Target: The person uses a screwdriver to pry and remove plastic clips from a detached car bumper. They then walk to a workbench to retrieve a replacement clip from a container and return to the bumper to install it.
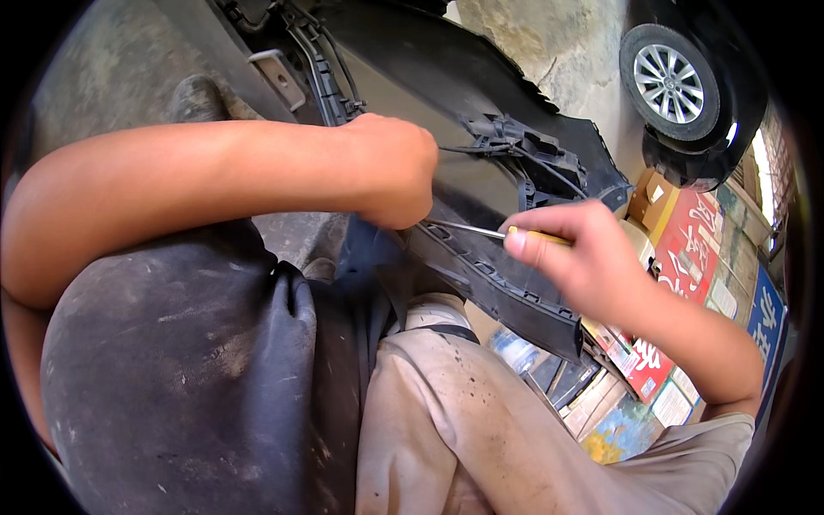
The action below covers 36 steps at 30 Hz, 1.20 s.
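A black car bumper (421, 94) lies in front of me with its inner side showing, its clipped edge strip (506, 287) running along the near side. In my right hand (592, 257) is a screwdriver (468, 227) with a yellow handle, held between thumb and fingers. Its metal shaft points left, and the tip ends beside my left hand (395, 172), close to the edge strip. My left hand is closed over the bumper's near edge; its fingers are turned away, so what they grip is hidden. Past it, a black wiring harness (506, 150) crosses the bumper.
A black car with a silver-spoked wheel (669, 83) stands at the far right. Red signboards (687, 249), a cardboard box (652, 202) and a blue sign (766, 313) are on the right. Concrete floor (103, 77) shows at the far left. My dark-clothed leg (172, 369) is near the bumper.
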Motion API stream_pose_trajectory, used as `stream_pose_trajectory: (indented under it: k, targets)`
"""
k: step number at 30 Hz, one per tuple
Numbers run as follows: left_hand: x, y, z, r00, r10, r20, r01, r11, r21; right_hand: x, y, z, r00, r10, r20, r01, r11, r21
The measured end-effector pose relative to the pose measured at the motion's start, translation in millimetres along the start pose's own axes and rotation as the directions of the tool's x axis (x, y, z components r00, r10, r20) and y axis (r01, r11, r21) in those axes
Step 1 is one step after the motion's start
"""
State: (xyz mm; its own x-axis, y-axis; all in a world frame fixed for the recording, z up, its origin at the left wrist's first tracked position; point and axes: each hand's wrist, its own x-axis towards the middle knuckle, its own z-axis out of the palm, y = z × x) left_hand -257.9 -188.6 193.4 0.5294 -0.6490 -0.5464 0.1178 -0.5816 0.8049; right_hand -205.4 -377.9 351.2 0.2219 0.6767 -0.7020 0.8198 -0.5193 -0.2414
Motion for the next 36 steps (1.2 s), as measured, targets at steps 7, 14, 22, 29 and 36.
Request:
stream_pose_trajectory:
  k: [7, 14, 22, 29, 36]
  targets:
    - [-4.5, 0.4, -1.8, 0.998, 0.039, -0.058, -0.041, 0.999, -0.032, 1.7, -4.4, 1.1, 0.971, 0.238, -0.015, -0.211, 0.889, 0.407]
    - [4.2, -1.9, -0.5, 1.0, -0.02, -0.009, 0.02, 1.0, 0.02, -2.8, 7.4, 27.1, 0.955, 0.283, 0.091, -0.279, 0.747, 0.604]
    - [-4.9, 4.6, -0.7, 1.0, 0.01, -0.015, -0.009, 1.0, 0.025, 0.0, -5.4, 5.0, 0.967, 0.229, 0.111, -0.255, 0.855, 0.452]
    - [3.6, -2.2, 5.9, 0.999, -0.001, -0.033, 0.002, 1.0, 0.025, 15.2, -10.3, -13.3, 0.639, 0.487, 0.595, -0.757, 0.264, 0.598]
    - [-4.0, 3.7, 0.5, 1.0, 0.014, -0.022, -0.013, 0.999, 0.039, -6.0, -5.6, -3.0, 0.988, -0.147, 0.052, 0.155, 0.951, -0.266]
